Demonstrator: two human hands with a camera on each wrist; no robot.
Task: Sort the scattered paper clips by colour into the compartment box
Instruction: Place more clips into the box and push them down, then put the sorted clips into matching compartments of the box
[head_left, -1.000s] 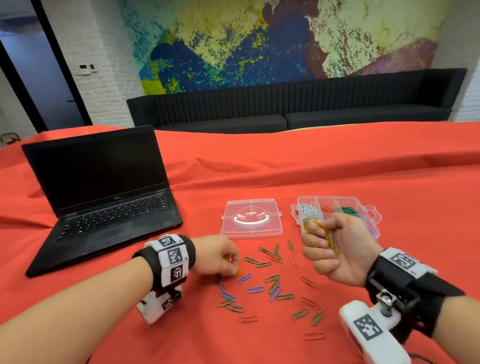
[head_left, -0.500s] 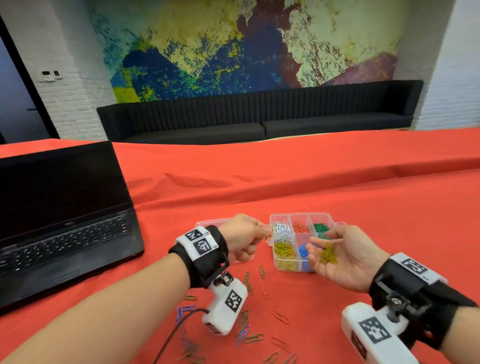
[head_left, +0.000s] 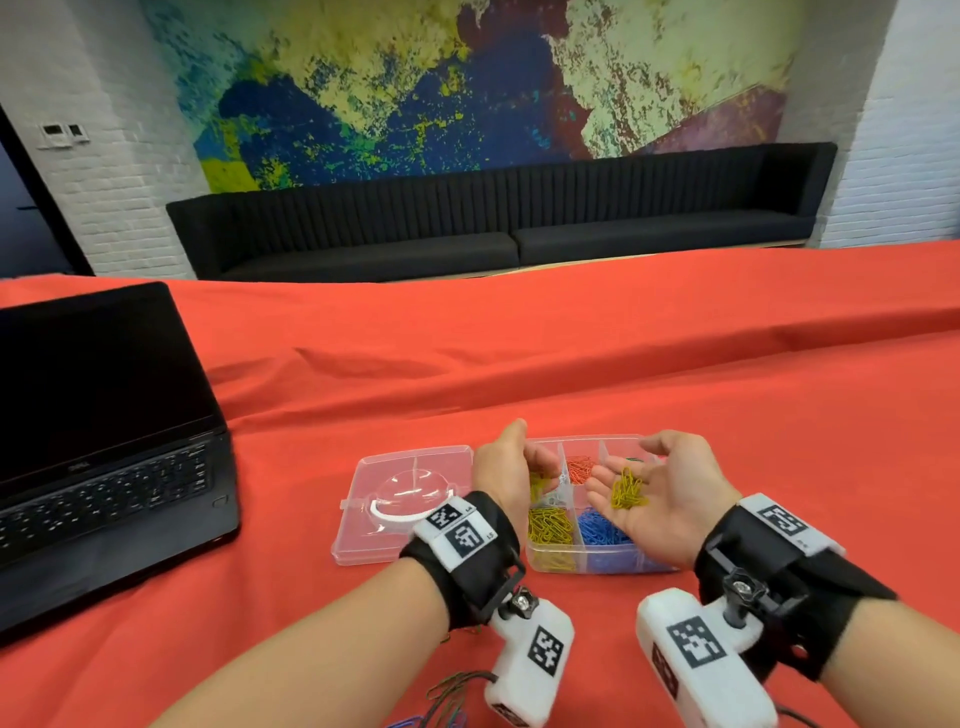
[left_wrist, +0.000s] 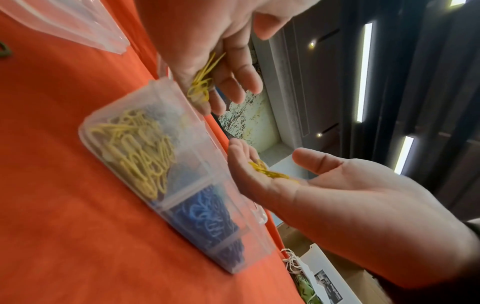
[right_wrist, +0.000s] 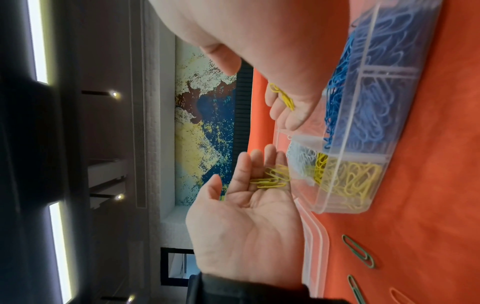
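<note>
The clear compartment box (head_left: 550, 564) sits on the red cloth, holding yellow clips (head_left: 549, 525) front left, blue clips (head_left: 597, 530) beside them, and red clips (head_left: 579, 467) behind. My left hand (head_left: 511, 467) hovers over the box's left end, fingers loosely extended, with a few yellow clips (left_wrist: 201, 86) lying on them. My right hand (head_left: 660, 499) is palm up over the box's right side. A small heap of yellow clips (head_left: 627, 488) rests on its flat palm, which hides the back right compartment.
The box's clear lid (head_left: 410, 499) lies just left of the box. An open black laptop (head_left: 104, 467) stands at the far left. Several loose clips (head_left: 452, 696) lie on the cloth near my forearms, green ones (right_wrist: 359, 253) among them.
My left hand left the scattered clips and came up over the box. Both hands, curled before, now lie opened out with yellow clips on them. My head has moved closer.
</note>
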